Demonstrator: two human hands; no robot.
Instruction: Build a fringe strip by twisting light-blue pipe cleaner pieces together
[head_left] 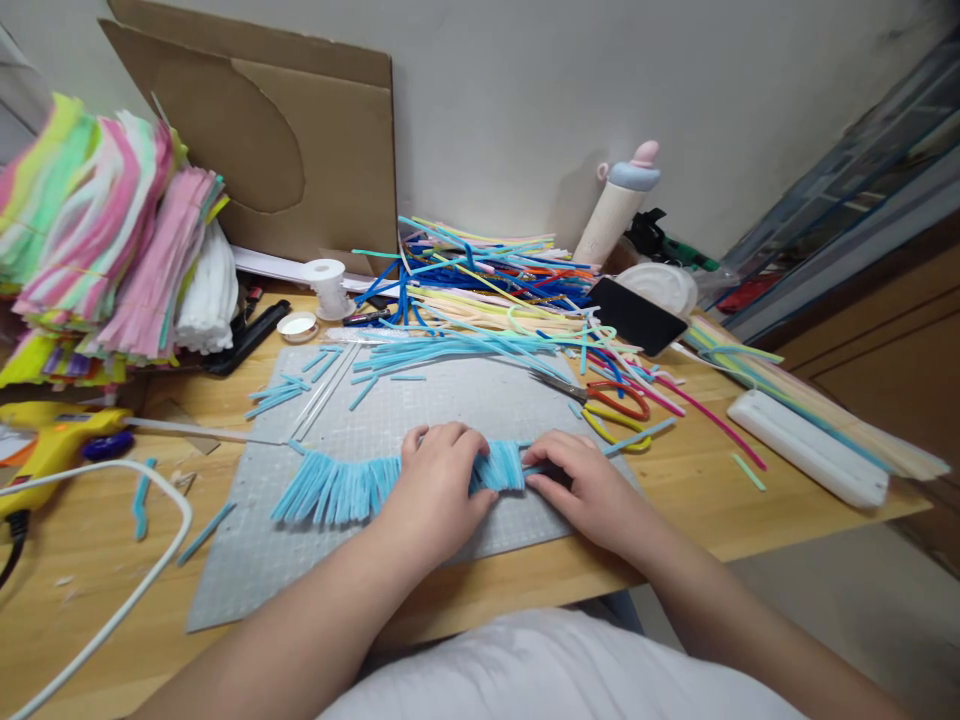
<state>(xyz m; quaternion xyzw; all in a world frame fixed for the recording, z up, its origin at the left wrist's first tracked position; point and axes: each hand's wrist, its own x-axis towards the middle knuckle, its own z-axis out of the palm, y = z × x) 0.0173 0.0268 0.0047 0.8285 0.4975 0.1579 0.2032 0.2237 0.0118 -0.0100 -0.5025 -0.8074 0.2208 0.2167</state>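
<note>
A fringe of light blue pipe cleaners (341, 488) lies across the grey cutting mat (247, 560), its short pieces side by side along one long stem. My left hand (444, 485) is closed over the middle of this fringe, its thumb and fingers around the row. At the fringe's right end, my right hand (592, 485) pinches between thumb and forefinger, at the long blue stem. That stem's free end (641, 437) sticks out to the right past the hand. The part of the fringe under my left palm is hidden.
Scissors (619, 400) with red and yellow handles lie beyond my right hand. A yellow glue gun (56, 440) and white cable (142, 590) are at left. Colourful pipe cleaners (487, 275) pile at the back, near a bottle (619, 205) and phone (637, 315). A white power strip (806, 448) lies right.
</note>
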